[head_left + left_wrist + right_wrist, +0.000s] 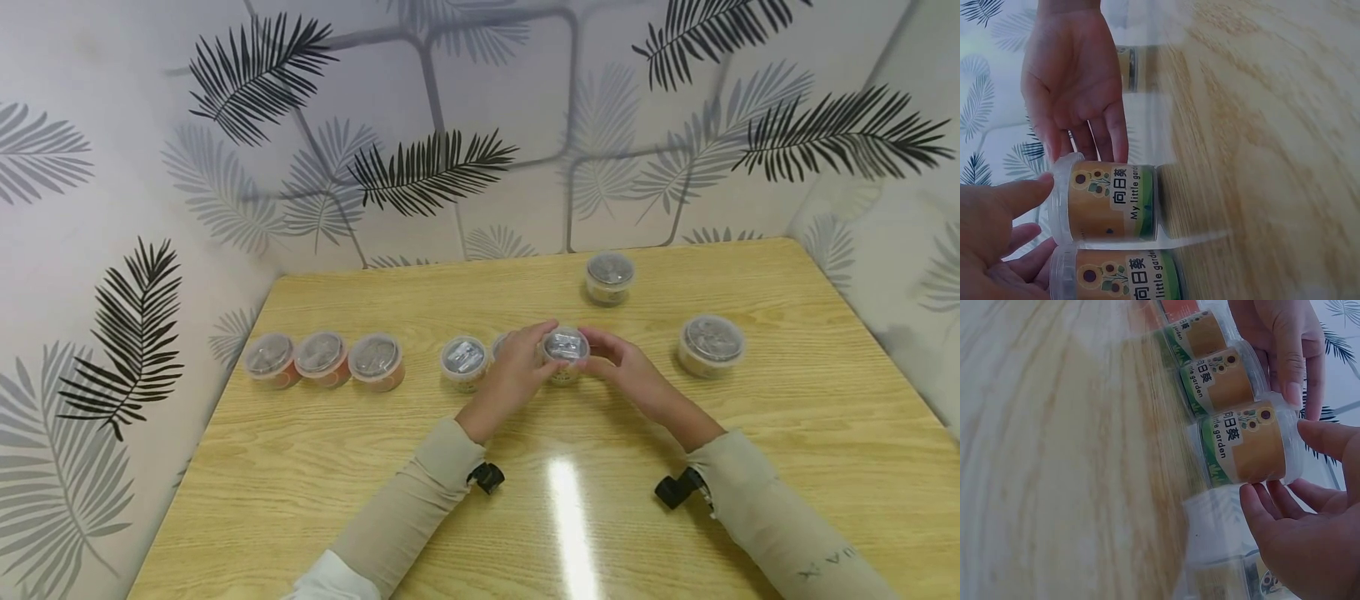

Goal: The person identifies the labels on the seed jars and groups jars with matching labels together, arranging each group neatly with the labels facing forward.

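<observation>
A small plastic tub (pixel 566 372) with a clear lid stands on the table between the two hands. Its orange and green label (pixel 1091 209) shows sunflowers and the words "My little garden". My left hand (pixel 514 375) pinches the lid rim from the left, thumb on the near side and fingers beyond. From the right, my right hand (pixel 628 371) holds the same tub by thumb and fingertips at its lid and side. Another sunflower tub (pixel 1219 381) sits close beside it, mostly behind my left hand in the head view. A third matching tub (pixel 464 360) is left of that.
On the left of the wooden table (pixel 300 467), three tubs with reddish labels, among them an end tub (pixel 272 360), stand in a row. One pale tub (pixel 609 279) is near the back edge; another (pixel 711 346) stands right of my right hand. A patterned wall (pixel 510 108) rises behind.
</observation>
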Action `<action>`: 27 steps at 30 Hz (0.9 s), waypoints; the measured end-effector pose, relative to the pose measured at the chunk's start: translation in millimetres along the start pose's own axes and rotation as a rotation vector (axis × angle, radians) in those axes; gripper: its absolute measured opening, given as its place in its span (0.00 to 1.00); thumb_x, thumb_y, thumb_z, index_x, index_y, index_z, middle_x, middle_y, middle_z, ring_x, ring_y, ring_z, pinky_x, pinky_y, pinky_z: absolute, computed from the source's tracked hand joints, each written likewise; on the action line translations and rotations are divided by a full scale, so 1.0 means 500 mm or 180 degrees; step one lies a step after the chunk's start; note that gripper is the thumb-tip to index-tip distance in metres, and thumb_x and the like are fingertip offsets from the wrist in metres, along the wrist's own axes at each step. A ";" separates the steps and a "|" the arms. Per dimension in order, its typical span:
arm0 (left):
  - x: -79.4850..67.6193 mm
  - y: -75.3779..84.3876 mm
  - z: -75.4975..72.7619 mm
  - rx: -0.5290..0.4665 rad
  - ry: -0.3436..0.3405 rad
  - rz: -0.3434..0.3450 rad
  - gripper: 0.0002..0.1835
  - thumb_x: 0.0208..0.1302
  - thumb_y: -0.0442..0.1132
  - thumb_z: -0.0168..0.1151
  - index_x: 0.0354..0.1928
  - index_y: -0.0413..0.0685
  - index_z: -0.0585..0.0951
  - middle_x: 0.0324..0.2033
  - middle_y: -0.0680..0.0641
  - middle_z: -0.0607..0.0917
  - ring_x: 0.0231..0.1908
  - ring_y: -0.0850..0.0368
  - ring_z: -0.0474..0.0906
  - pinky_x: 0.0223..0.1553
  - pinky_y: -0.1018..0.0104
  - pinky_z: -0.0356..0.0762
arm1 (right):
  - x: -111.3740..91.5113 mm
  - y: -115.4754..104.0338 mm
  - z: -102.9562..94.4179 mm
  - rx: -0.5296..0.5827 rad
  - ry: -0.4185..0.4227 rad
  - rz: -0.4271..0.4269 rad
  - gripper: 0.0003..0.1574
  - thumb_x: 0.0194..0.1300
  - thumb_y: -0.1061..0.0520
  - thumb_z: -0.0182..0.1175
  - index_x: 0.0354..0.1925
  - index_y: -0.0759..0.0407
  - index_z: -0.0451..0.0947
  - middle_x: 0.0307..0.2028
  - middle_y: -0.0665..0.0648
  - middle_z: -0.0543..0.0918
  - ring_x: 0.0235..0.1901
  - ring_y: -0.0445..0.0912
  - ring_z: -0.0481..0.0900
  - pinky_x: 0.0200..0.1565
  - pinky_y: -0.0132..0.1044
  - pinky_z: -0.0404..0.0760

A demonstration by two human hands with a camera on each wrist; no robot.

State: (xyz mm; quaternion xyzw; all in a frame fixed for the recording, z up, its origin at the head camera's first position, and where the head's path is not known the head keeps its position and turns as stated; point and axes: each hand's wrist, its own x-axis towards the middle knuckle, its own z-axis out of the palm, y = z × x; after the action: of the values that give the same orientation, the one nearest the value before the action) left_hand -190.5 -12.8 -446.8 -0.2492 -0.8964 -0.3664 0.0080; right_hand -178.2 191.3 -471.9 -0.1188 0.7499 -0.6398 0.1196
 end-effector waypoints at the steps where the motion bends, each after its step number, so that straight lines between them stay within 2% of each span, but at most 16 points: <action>1: 0.001 0.000 0.001 0.0074 0.0007 0.0048 0.32 0.59 0.48 0.63 0.65 0.48 0.68 0.60 0.50 0.72 0.58 0.56 0.66 0.60 0.63 0.63 | -0.001 0.000 -0.001 0.0001 -0.0007 -0.0002 0.40 0.67 0.52 0.57 0.70 0.61 0.53 0.62 0.61 0.66 0.61 0.53 0.63 0.58 0.46 0.67; 6: 0.001 0.001 0.004 0.0338 0.0049 0.0316 0.31 0.59 0.48 0.63 0.63 0.46 0.69 0.58 0.48 0.73 0.58 0.55 0.67 0.60 0.63 0.61 | -0.002 0.001 -0.007 -0.0056 0.0017 0.0022 0.39 0.67 0.51 0.56 0.69 0.61 0.54 0.62 0.62 0.66 0.61 0.54 0.63 0.59 0.51 0.65; 9: -0.001 0.002 0.004 0.0388 0.0060 0.0405 0.30 0.60 0.48 0.63 0.63 0.46 0.69 0.57 0.48 0.74 0.58 0.55 0.67 0.60 0.63 0.62 | -0.001 0.003 -0.010 -0.0093 0.0046 0.0056 0.38 0.67 0.49 0.55 0.69 0.61 0.55 0.61 0.62 0.67 0.60 0.54 0.64 0.59 0.52 0.65; 17: -0.003 0.007 0.001 0.0397 0.0043 0.0411 0.28 0.62 0.47 0.61 0.62 0.47 0.70 0.57 0.48 0.73 0.58 0.53 0.66 0.59 0.60 0.63 | -0.002 0.002 -0.009 -0.0089 0.0016 0.0015 0.37 0.68 0.50 0.54 0.69 0.61 0.55 0.61 0.64 0.66 0.59 0.56 0.65 0.58 0.53 0.66; 21: -0.002 0.012 -0.001 0.0366 0.0073 0.0407 0.25 0.65 0.47 0.57 0.62 0.48 0.70 0.57 0.48 0.73 0.58 0.54 0.66 0.58 0.61 0.64 | -0.001 -0.001 -0.014 -0.0234 0.0012 -0.0035 0.36 0.69 0.49 0.52 0.69 0.62 0.55 0.63 0.64 0.64 0.60 0.56 0.63 0.57 0.54 0.66; 27: 0.011 0.030 -0.009 0.0178 0.0074 0.0310 0.22 0.69 0.47 0.51 0.63 0.52 0.68 0.59 0.51 0.70 0.59 0.55 0.63 0.57 0.59 0.66 | 0.008 -0.024 -0.037 -0.0527 0.0254 -0.0048 0.35 0.70 0.49 0.52 0.68 0.61 0.57 0.65 0.63 0.62 0.62 0.56 0.62 0.57 0.55 0.66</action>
State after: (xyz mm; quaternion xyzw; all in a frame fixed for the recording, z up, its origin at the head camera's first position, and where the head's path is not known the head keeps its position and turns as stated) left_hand -189.1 -4.2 -432.7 -0.2880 -0.8930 -0.3433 0.0432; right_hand -187.8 205.5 -457.5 -0.1084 0.8034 -0.5807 0.0745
